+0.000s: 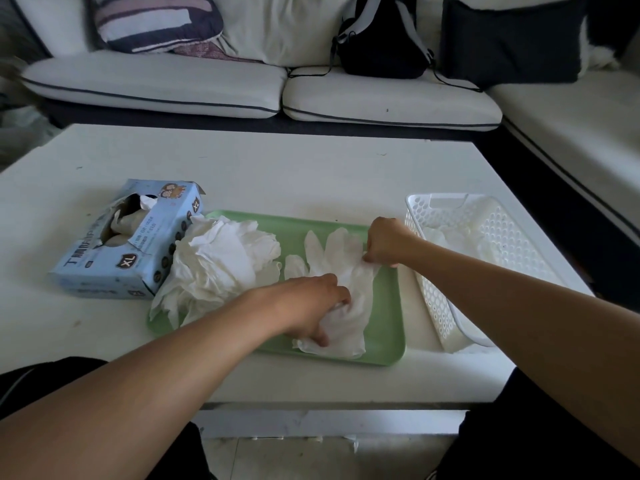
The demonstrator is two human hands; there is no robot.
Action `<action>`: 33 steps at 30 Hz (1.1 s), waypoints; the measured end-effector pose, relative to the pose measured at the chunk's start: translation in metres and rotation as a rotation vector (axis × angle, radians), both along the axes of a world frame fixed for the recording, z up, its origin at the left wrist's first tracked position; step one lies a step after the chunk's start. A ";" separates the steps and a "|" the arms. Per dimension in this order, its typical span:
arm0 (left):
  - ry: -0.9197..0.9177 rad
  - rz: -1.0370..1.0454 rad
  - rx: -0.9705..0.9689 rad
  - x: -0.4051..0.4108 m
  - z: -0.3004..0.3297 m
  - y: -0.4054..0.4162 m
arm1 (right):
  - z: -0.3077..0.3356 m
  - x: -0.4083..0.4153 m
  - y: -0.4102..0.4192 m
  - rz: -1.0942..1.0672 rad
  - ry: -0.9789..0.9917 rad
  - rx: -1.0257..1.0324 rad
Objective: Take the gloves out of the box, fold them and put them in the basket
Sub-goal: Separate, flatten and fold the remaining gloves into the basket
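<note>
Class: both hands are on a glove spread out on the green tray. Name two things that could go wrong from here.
1. The thin glove, pinched by the left hand and the right hand, might stretch or tear.
2. The loose glove pile overhangs the green tray edge and could slide off.

A white tabletop (pixel 263 161) holds a green tray (pixel 388 327). One white glove (pixel 341 258) lies flat on the tray, its fingers pointing to the far side. The left hand (pixel 311 303) pinches the near end of the glove. The right hand (pixel 386 242) pinches the glove's right edge. A heap of crumpled white gloves (pixel 218 261) sits on the left part of the tray. Just left of the heap is a blue box (pixel 128 240) with more gloves poking out of its torn top. On the right, just beside the tray, stands a white basket (pixel 440 306) with holes in its walls and some white gloves inside. A sofa (pixel 391 102) with cushions and a black backpack (pixel 381 39) is on the far side.
</note>
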State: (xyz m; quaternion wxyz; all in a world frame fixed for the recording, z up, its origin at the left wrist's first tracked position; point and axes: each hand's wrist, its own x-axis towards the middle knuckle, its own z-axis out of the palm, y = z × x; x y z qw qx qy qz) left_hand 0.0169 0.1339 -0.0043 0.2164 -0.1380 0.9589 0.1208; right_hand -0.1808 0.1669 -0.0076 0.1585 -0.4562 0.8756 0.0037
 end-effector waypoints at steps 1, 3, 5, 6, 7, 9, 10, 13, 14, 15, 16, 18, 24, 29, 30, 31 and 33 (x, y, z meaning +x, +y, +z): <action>-0.002 -0.003 -0.003 0.000 0.000 0.000 | 0.000 0.000 0.000 0.006 0.004 0.010; -0.007 -0.012 -0.008 0.001 0.000 -0.001 | 0.004 0.000 0.002 0.016 0.016 -0.015; -0.021 -0.022 -0.010 0.001 0.000 -0.001 | 0.009 0.000 0.005 0.018 0.047 -0.034; -0.027 -0.022 -0.011 0.001 0.000 -0.001 | 0.012 0.002 0.007 0.020 0.072 -0.024; -0.030 -0.028 -0.014 0.001 0.001 -0.001 | 0.015 0.004 0.009 0.022 0.093 -0.002; -0.030 -0.041 -0.027 0.001 0.002 0.000 | 0.017 0.006 0.010 0.044 0.125 0.044; -0.029 -0.044 -0.032 0.001 0.003 0.001 | 0.018 0.007 0.011 0.057 0.133 0.067; -0.017 -0.061 -0.041 0.002 0.004 0.000 | 0.020 0.010 0.015 0.081 0.163 0.100; 0.004 -0.057 -0.035 0.003 0.004 -0.001 | 0.023 0.013 0.017 0.094 0.182 0.072; 0.044 -0.038 -0.019 0.004 0.005 -0.004 | 0.027 0.016 0.016 0.110 0.205 0.029; 0.088 -0.001 0.004 0.007 0.007 -0.006 | 0.031 0.022 0.019 0.135 0.235 -0.029; 0.169 0.074 0.023 0.014 0.015 -0.014 | 0.043 0.035 0.023 0.224 0.256 -0.109; 0.121 0.231 -0.023 0.039 0.019 -0.018 | 0.037 0.066 0.063 0.587 -0.210 0.168; 0.143 0.358 0.039 0.054 -0.001 -0.006 | 0.014 0.059 0.073 0.707 -0.200 0.053; 0.191 0.428 0.094 0.056 -0.004 -0.003 | 0.010 0.057 0.076 0.720 -0.185 0.026; 0.237 0.508 0.162 0.057 -0.006 -0.001 | 0.006 0.055 0.079 0.729 -0.193 -0.002; 0.291 0.625 0.277 0.058 -0.009 0.004 | 0.000 0.052 0.083 0.721 -0.242 -0.063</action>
